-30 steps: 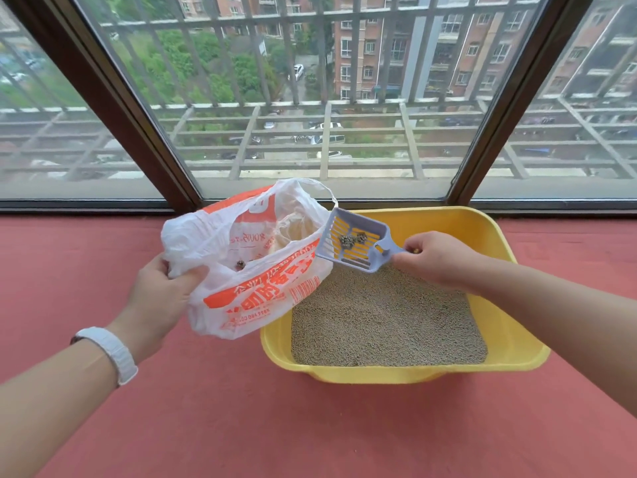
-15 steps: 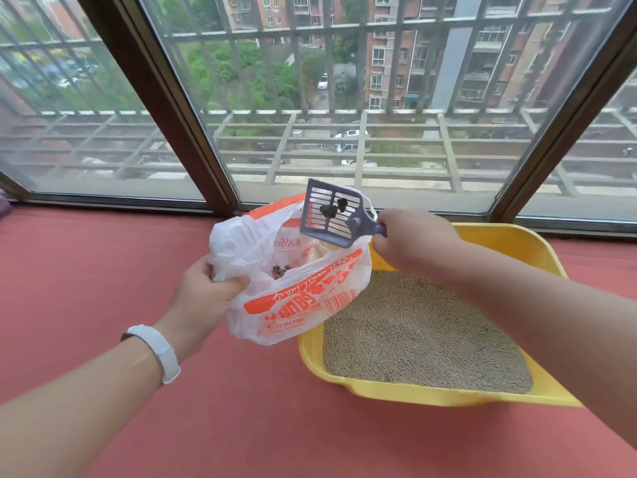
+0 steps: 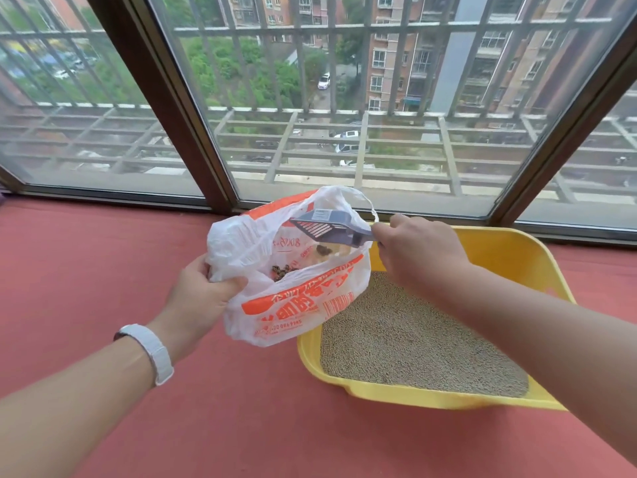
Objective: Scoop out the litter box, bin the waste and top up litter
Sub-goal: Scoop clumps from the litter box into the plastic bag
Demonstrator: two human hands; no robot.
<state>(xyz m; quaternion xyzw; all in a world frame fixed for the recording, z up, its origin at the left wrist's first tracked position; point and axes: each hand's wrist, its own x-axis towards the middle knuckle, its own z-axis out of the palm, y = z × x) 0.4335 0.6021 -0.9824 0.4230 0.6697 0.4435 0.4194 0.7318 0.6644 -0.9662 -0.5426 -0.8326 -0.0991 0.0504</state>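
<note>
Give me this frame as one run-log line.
step: bin waste | right hand: holds scoop tipped over bag | left hand: grips bag | litter box: on floor

The box (image 3: pixel 496 400) sits on the floor (image 3: pixel 241 426) at 3 o'clock of the bag (image 3: pixel 289 294), litter (image 3: pixel 413 343) inside it. The scoop (image 3: pixel 327 227) lies tipped in the bag's mouth — waste (image 3: pixel 283 270) below it in the bag. The window (image 3: pixel 344 98) stands behind, at 12 o'clock.
</note>
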